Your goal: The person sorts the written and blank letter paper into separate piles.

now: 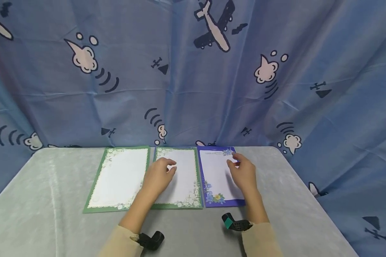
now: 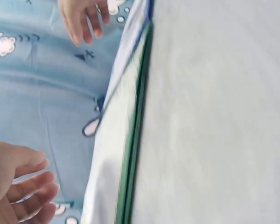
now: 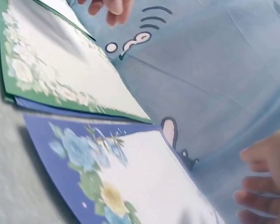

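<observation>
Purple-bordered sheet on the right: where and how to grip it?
I'd pinch the near edge of the purple-bordered sheet, coming from the person's side. The sheet lies thin on the table; a shadow along that edge hints at slight clearance, while the green-bordered sheet crowds its left side.

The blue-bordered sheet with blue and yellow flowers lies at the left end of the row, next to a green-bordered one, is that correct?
Not the left end: the head view shows the blue-bordered sheet at the right end of the row, next to a green-bordered sheet.
</observation>
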### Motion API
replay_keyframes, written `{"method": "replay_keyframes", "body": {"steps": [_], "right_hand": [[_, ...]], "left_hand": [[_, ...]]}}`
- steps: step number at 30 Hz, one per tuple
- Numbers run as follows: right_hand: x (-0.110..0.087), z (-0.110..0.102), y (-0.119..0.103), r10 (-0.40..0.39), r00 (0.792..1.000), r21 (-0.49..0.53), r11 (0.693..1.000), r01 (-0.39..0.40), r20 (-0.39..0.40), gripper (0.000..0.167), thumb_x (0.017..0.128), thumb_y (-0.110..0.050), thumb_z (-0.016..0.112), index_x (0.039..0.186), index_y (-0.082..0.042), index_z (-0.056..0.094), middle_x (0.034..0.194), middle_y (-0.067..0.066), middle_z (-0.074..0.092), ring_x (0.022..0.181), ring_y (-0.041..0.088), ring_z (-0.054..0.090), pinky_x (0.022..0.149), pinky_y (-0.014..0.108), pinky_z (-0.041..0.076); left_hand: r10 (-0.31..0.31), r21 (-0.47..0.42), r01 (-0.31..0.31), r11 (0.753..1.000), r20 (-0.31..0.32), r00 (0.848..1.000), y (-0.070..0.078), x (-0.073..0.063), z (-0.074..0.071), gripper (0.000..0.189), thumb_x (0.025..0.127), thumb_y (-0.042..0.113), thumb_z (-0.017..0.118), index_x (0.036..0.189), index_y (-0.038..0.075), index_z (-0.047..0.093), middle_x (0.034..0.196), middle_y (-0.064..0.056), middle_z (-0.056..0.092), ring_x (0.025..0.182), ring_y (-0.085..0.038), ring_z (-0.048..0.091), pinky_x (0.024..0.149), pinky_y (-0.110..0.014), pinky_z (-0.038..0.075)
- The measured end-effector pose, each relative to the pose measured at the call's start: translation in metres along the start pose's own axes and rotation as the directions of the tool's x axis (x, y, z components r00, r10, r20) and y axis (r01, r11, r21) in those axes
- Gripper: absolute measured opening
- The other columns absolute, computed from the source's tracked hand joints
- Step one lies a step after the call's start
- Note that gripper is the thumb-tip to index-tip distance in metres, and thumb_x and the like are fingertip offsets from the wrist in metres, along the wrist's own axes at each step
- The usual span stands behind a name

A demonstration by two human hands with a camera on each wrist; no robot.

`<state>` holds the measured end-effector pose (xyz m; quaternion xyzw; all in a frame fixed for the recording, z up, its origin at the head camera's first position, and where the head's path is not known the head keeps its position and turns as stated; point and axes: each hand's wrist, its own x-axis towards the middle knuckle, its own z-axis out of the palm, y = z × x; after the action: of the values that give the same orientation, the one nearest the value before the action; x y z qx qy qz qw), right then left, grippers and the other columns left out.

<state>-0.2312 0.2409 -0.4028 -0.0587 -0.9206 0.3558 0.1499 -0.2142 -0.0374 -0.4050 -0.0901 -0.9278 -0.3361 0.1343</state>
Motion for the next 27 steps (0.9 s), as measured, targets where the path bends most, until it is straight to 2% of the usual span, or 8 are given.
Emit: {"method": "replay_keyframes", "body": {"steps": [3, 7, 11, 17, 21, 27], "right_hand": [[-0.003, 0.003, -0.005, -0.029, 0.999, -0.001, 1.000, 0.029, 0.024, 0.042, 0.099, -0.021, 0.062, 0.135, 0.000, 0.062, 0.134, 0.022, 0.065, 0.110, 0.038, 0.068, 0.088, 0.050, 0.056], [-0.006, 0.005, -0.010, -0.057, 0.997, -0.007, 0.998, 0.058, 0.051, 0.039, 0.099, -0.023, 0.062, 0.133, -0.002, 0.065, 0.133, 0.022, 0.066, 0.107, 0.036, 0.069, 0.082, 0.048, 0.057], [-0.009, 0.006, -0.014, -0.071, 0.996, -0.010, 0.997, 0.072, 0.047, 0.037, 0.099, -0.022, 0.063, 0.130, -0.004, 0.067, 0.130, 0.020, 0.068, 0.105, 0.035, 0.070, 0.079, 0.045, 0.057], [-0.013, 0.014, -0.024, -0.111, 0.992, 0.025, 0.994, 0.110, 0.057, 0.034, 0.098, -0.021, 0.065, 0.126, -0.003, 0.069, 0.125, 0.019, 0.071, 0.100, 0.033, 0.071, 0.073, 0.037, 0.054], [-0.016, 0.025, -0.030, -0.124, 0.988, 0.050, 0.992, 0.120, 0.093, 0.034, 0.098, -0.023, 0.066, 0.127, -0.005, 0.070, 0.123, 0.016, 0.072, 0.099, 0.030, 0.071, 0.072, 0.034, 0.051], [-0.021, 0.042, -0.035, -0.122, 0.981, 0.115, 0.988, 0.105, 0.153, 0.035, 0.098, -0.023, 0.065, 0.129, -0.006, 0.068, 0.125, 0.013, 0.072, 0.103, 0.029, 0.070, 0.080, 0.041, 0.056]], "left_hand": [[-0.035, 0.002, 0.035, 0.999, 0.002, 0.999, -0.015, -0.005, -0.007, 0.018, 0.092, 0.017, 0.071, 0.108, 0.010, 0.078, 0.108, -0.009, 0.076, 0.088, -0.022, 0.071, 0.070, -0.039, 0.057], [-0.082, -0.031, 0.083, 0.996, 0.014, 0.997, -0.032, -0.011, -0.013, 0.018, 0.093, 0.015, 0.071, 0.109, 0.008, 0.078, 0.097, -0.008, 0.075, 0.076, -0.018, 0.067, 0.063, -0.033, 0.052], [-0.089, -0.047, 0.089, 0.995, 0.010, 0.996, -0.045, -0.013, -0.016, 0.020, 0.093, 0.014, 0.070, 0.110, 0.006, 0.077, 0.090, -0.007, 0.073, 0.070, -0.015, 0.063, 0.058, -0.028, 0.046], [-0.149, -0.056, 0.149, 0.987, 0.004, 0.989, -0.058, -0.014, -0.016, 0.024, 0.092, 0.015, 0.072, 0.113, 0.004, 0.075, 0.099, -0.012, 0.076, 0.082, -0.022, 0.072, 0.063, -0.033, 0.055], [-0.157, -0.069, 0.157, 0.985, 0.008, 0.988, -0.064, -0.012, -0.011, 0.026, 0.092, 0.015, 0.072, 0.115, 0.004, 0.074, 0.105, -0.014, 0.076, 0.088, -0.024, 0.074, 0.071, -0.038, 0.059], [-0.156, -0.108, 0.156, 0.982, 0.007, 0.988, -0.071, -0.013, -0.007, 0.025, 0.092, 0.013, 0.071, 0.115, 0.002, 0.074, 0.106, -0.015, 0.075, 0.090, -0.024, 0.073, 0.075, -0.038, 0.060]]}}
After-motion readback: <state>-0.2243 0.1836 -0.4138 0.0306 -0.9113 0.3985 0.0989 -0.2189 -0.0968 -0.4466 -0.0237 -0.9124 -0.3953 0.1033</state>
